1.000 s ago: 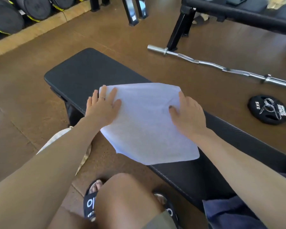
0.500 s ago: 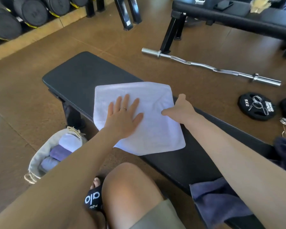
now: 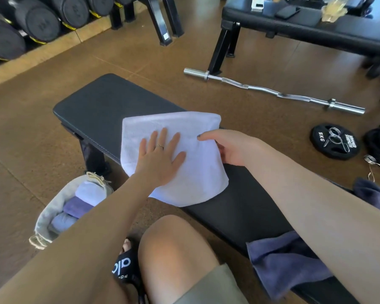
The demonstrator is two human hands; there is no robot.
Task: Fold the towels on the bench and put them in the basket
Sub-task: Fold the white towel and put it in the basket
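Padded black vinyl bench [image 3: 101, 106]: long flat rectangle with rounded corners, faintly grained, on black metal legs.

White terry towel [image 3: 198, 172]: soft, folded to a rough square, lying across the bench; its near corner overhangs the front edge.

Left hand [image 3: 160, 156]: flat on the towel, fingers straight and spread, thin ring on one finger.

Right hand [image 3: 230, 148]: at the towel's right edge, thumb on top and fingers curled beneath, pinching the cloth.

Dark navy-blue towel [image 3: 287, 262]: crumpled, napped, on the bench's near right part, under the right forearm.

Pale grey fabric basket [image 3: 51, 213]: soft-sided, rope trim, on the brown floor just left of the bench; holds rolled white, purple and lavender-blue towels [image 3: 79, 207].

Chrome curl bar [image 3: 272, 91]: wavy steel, on the floor beyond the bench.

Black round weight plate [image 3: 335, 141]: marked 5KG, wire spring collar on top.
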